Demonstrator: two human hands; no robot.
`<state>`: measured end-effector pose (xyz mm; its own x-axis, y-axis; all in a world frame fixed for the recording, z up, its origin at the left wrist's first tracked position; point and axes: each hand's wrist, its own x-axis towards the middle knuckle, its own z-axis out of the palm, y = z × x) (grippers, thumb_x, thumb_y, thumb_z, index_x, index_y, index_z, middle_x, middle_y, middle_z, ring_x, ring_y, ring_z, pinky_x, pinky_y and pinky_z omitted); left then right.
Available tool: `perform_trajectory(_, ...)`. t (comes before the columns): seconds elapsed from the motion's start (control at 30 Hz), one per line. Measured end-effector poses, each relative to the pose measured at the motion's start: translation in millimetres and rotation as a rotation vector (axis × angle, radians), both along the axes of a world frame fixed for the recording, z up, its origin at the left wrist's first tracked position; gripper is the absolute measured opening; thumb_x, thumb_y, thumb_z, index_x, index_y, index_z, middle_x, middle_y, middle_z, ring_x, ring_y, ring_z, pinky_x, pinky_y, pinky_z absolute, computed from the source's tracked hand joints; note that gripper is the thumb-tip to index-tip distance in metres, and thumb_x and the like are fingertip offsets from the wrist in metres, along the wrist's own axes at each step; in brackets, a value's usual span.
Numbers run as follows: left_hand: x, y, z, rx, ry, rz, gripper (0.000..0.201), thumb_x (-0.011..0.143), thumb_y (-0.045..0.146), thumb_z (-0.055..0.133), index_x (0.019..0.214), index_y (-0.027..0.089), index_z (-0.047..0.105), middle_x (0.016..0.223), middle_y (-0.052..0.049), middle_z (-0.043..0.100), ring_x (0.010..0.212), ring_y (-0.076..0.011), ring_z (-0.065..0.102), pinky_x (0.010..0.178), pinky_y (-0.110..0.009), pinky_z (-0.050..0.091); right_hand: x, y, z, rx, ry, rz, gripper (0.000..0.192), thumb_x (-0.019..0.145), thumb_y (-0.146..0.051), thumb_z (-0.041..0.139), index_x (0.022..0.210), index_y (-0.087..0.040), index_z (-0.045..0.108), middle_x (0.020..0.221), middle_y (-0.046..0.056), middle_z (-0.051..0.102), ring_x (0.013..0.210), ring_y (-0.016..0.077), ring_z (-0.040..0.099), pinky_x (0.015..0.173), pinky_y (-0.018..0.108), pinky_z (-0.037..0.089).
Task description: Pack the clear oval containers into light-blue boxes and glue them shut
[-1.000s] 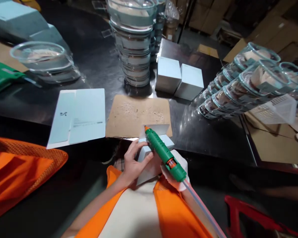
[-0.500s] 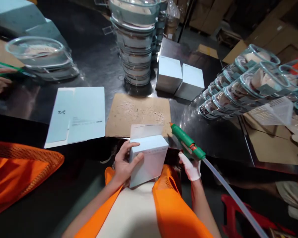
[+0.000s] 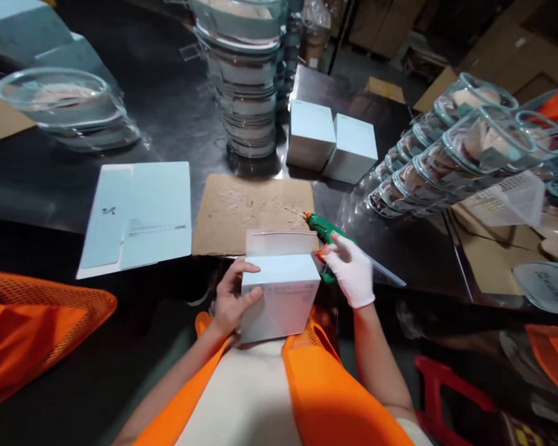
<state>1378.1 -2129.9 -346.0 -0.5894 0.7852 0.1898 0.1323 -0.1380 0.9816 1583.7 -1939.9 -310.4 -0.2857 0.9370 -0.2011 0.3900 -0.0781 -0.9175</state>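
My left hand (image 3: 236, 294) is bare and closed round the left side of a white box (image 3: 281, 297), thumb on its front face and forefinger along the top edge. The box is held in front of my body with a flap (image 3: 279, 243) raised at its far side. My right hand (image 3: 353, 269), in a white glove, has its fingers curled at a green glue gun (image 3: 325, 226) with an orange nozzle and trigger. The gun's tip lies over a brown cardboard sheet (image 3: 253, 207); the glove hides part of its body. A clear glue stick (image 3: 389, 272) runs out behind.
A flat white carton (image 3: 155, 210) lies at the left. Two white boxes (image 3: 311, 133) stand behind the cardboard. Stacked clear tubs rise at the middle (image 3: 248, 93) and lean at the right (image 3: 439, 164). A red stool (image 3: 446, 390) is lower right. Orange mesh clothing (image 3: 51, 328) shows at left.
My right hand has risen and moved over the glue gun. The gun has shifted left to the box's far right corner, its stick now lower. My left hand still holds the box.
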Motion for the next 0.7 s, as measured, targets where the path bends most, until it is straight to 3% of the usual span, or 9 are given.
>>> perform_trajectory(0.07,3.1,2.8,-2.1,-0.001,0.008,-0.036,0.047,0.084,0.068,0.083,0.097,0.024,0.073,0.101,-0.005,0.069,0.105,-0.0270,0.067,0.098,-0.038,0.052,-16.1,-11.8,2.2,-0.179,0.240,0.159,0.061,0.073,-0.057,0.091,0.120,-0.021,0.078,0.111,0.008,0.081,0.099,0.0259,0.075,0.094,0.040,0.062)
perform_trajectory(0.17,6.6,7.8,-6.5,-0.015,-0.029,-0.028,0.049,0.083,0.068,0.084,0.095,0.023,0.072,0.121,-0.011,0.071,0.127,-0.0344,0.066,0.110,-0.045,0.051,-26.7,-20.0,-3.3,-0.331,0.419,0.180,0.064,0.070,-0.060,0.096,0.116,-0.021,0.078,0.112,0.007,0.082,0.098,0.0256,0.075,0.096,0.042,0.062)
perform_trajectory(0.23,7.0,11.6,-9.6,0.007,-0.118,-0.008,0.047,0.085,0.064,0.084,0.104,0.023,0.070,0.130,-0.013,0.069,0.133,-0.0356,0.065,0.111,-0.047,0.052,-19.5,-20.3,-6.7,-0.268,0.457,0.223,0.067,0.075,-0.074,0.090,0.115,-0.021,0.079,0.118,0.009,0.081,0.106,0.0280,0.076,0.103,0.045,0.060)
perform_trajectory(0.3,5.8,14.9,-11.6,0.111,-0.232,-0.023,0.046,0.091,0.054,0.084,0.125,0.032,0.062,0.124,-0.008,0.071,0.127,-0.0311,0.071,0.109,-0.048,0.055,-6.6,-18.4,-6.5,-0.152,0.472,0.428,0.078,0.079,-0.090,0.075,0.116,-0.021,0.082,0.131,0.013,0.078,0.124,0.0326,0.072,0.113,0.049,0.055)
perform_trajectory(0.37,3.5,16.5,-11.7,0.228,-0.267,-0.060,0.053,0.095,0.045,0.082,0.139,0.042,0.052,0.119,-0.003,0.070,0.120,-0.0265,0.075,0.108,-0.048,0.057,3.6,-16.1,-3.9,-0.013,0.464,0.652,0.081,0.081,-0.092,0.070,0.122,-0.023,0.082,0.142,0.015,0.073,0.137,0.0346,0.066,0.121,0.052,0.049)
perform_trajectory(0.43,1.1,16.0,-9.5,0.237,-0.154,-0.105,0.041,0.096,0.043,0.081,0.131,0.039,0.061,0.119,-0.003,0.068,0.121,-0.0263,0.073,0.108,-0.048,0.058,5.9,-15.3,-2.3,0.147,0.406,0.750,0.065,0.087,-0.077,0.079,0.126,-0.026,0.080,0.143,0.015,0.071,0.136,0.0321,0.066,0.121,0.052,0.049)
perform_trajectory(0.5,-0.2,14.4,-5.5,0.170,0.000,-0.125,0.022,0.097,0.045,0.080,0.108,0.028,0.073,0.119,-0.008,0.066,0.124,-0.0287,0.070,0.110,-0.048,0.056,1.2,-16.6,-4.0,0.280,0.358,0.780,0.043,0.096,-0.060,0.079,0.124,-0.028,0.081,0.138,0.013,0.072,0.131,0.0281,0.068,0.118,0.050,0.052)
perform_trajectory(0.57,0.1,13.4,-1.0,0.124,0.077,-0.134,0.026,0.098,0.047,0.078,0.092,0.022,0.076,0.117,-0.010,0.065,0.125,-0.0306,0.069,0.110,-0.050,0.056,-5.4,-19.1,-8.4,0.344,0.359,0.793,0.029,0.104,-0.050,0.073,0.122,-0.029,0.082,0.134,0.012,0.074,0.131,0.0260,0.067,0.118,0.049,0.053)
perform_trajectory(0.7,1.0,13.5,7.0,0.141,0.085,-0.139,0.022,0.101,0.045,0.076,0.095,0.023,0.079,0.113,-0.010,0.068,0.122,-0.0292,0.072,0.108,-0.048,0.057,-4.0,-27.9,-19.6,0.304,0.387,0.706,0.031,0.106,-0.052,0.069,0.125,-0.030,0.079,0.137,0.011,0.072,0.134,0.0269,0.067,0.119,0.049,0.053)
